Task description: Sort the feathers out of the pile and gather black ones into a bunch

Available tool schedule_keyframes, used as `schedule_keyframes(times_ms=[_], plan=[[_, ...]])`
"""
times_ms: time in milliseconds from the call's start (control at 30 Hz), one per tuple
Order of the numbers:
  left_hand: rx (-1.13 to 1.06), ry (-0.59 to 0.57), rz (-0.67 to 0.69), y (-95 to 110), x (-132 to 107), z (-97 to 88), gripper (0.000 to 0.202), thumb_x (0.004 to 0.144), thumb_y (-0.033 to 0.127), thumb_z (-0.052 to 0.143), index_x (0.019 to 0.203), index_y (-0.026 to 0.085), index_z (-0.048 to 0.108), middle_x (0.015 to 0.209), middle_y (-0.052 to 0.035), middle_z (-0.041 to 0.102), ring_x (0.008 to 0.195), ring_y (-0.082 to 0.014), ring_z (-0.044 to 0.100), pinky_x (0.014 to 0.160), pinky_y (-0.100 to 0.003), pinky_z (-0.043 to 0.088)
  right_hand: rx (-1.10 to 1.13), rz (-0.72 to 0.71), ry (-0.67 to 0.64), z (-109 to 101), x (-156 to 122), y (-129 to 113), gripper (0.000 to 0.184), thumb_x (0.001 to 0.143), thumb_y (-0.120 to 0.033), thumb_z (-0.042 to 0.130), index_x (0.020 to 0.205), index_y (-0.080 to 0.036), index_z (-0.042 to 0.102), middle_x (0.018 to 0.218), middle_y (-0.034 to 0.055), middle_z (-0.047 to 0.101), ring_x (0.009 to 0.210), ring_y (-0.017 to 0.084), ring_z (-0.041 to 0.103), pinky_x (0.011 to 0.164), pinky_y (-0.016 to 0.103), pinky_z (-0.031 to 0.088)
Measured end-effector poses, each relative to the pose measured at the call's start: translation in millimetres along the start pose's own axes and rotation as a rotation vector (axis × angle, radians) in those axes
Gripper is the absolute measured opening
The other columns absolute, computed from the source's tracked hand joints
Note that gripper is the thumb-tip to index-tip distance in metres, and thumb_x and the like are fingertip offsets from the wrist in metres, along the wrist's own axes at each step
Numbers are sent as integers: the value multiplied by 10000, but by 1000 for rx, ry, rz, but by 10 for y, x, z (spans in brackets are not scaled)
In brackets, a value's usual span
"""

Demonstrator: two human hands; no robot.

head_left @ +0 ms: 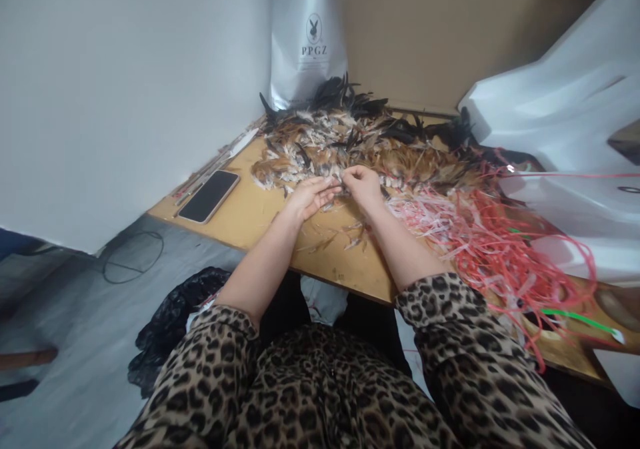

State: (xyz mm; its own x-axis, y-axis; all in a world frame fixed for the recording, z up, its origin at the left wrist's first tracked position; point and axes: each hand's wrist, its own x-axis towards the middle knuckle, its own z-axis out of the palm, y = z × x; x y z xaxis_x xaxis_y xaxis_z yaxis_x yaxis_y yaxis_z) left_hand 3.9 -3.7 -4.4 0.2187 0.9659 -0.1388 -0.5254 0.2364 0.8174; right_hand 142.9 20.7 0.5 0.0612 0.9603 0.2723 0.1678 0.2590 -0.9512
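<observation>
A big heap of brown, white and black feathers (350, 145) covers the far half of a wooden tabletop (260, 212). My left hand (313, 195) and my right hand (363, 183) meet at the heap's near edge, fingertips almost touching. Both hands have their fingers curled in a pinch on a small bunch of feathers (341, 185) held between them. A few loose feathers (345, 239) lie on the wood between my forearms. Leopard-print sleeves cover my upper arms.
A tangle of red and pink plastic strings (490, 242) spreads at the right. A black phone (210, 195) lies at the left edge. A silver bag (307, 35) stands at the back. White foam sheets (565, 109) sit at the right, and a black bag (173, 322) on the floor.
</observation>
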Motion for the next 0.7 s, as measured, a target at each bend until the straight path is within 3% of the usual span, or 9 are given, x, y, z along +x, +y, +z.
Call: schedule_keyframes(times_ms=[200,467,700], plan=[[-33,-19,-44,-4,12,-13,62,771,96,566,774,102,628,742,-55,665,662,-74,634,613,-151,485,138,103,-47,103,-82,-41,236,625,-387,604,683,-159,586,635,-4,594,573,103,512,578,231,417],[-216,-83,-57,61,-27,-17,112,797,69,507,766,97,612,702,-33,639,612,-50,602,551,-122,465,325,275,-22,-32,26,-23,406,552,-523,680,729,-167,595,672,-1,608,530,80,492,449,198,311],[-242,-150,-88,73,-71,2,138,810,53,473,786,88,604,674,-28,627,575,-43,591,539,-115,458,511,345,-385,-65,-75,-161,364,492,-387,778,741,-170,625,648,-14,622,592,87,538,528,200,372]])
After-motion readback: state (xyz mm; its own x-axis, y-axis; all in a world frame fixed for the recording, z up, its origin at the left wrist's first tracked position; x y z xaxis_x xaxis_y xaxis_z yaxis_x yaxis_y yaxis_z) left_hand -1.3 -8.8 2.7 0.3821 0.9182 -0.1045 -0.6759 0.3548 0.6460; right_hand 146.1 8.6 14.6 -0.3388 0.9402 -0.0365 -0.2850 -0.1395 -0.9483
